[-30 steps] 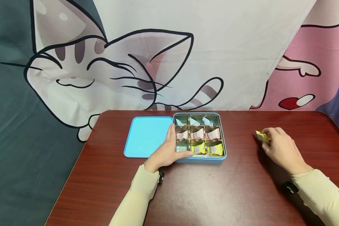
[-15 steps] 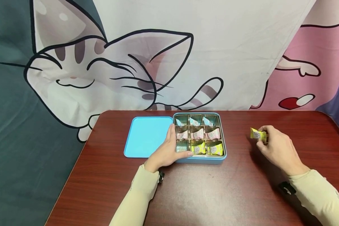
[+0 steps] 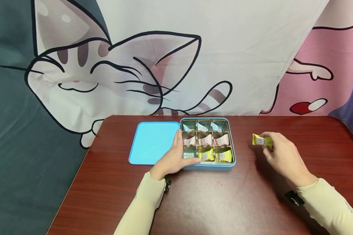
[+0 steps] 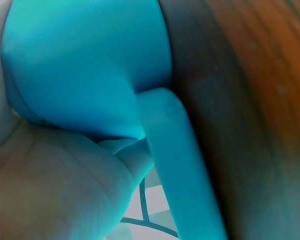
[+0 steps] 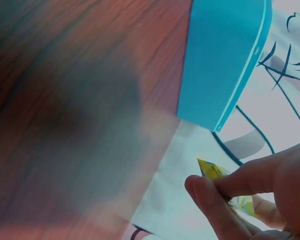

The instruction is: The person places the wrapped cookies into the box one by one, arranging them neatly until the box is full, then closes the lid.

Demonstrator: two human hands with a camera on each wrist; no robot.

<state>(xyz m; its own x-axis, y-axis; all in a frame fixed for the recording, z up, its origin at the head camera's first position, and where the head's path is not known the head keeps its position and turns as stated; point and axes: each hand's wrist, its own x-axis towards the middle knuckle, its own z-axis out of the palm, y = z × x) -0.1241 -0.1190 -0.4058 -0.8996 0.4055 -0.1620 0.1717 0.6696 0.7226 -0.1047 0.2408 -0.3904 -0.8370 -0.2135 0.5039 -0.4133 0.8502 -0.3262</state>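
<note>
Between thumb and fingers my right hand pinches a yellow-wrapped candy, held over the table to the right of the box. Its yellow wrapper pokes out past the fingertips in the right wrist view. My left hand rests against the front left corner of a blue box, fingers straight along its left side and thumb across the front rim. Inside, a gold divided tray holds pale blue candies at the back, pink ones in the middle, and two yellow ones in front; the front left compartment has none.
A flat blue lid lies on the brown wooden table, right beside the box's left side. A cloth with a cartoon cat hangs behind the table's far edge.
My right hand has moved left toward the box with the yellow-wrapped candy, more of which now shows. The left hand and the box have stayed in place.
</note>
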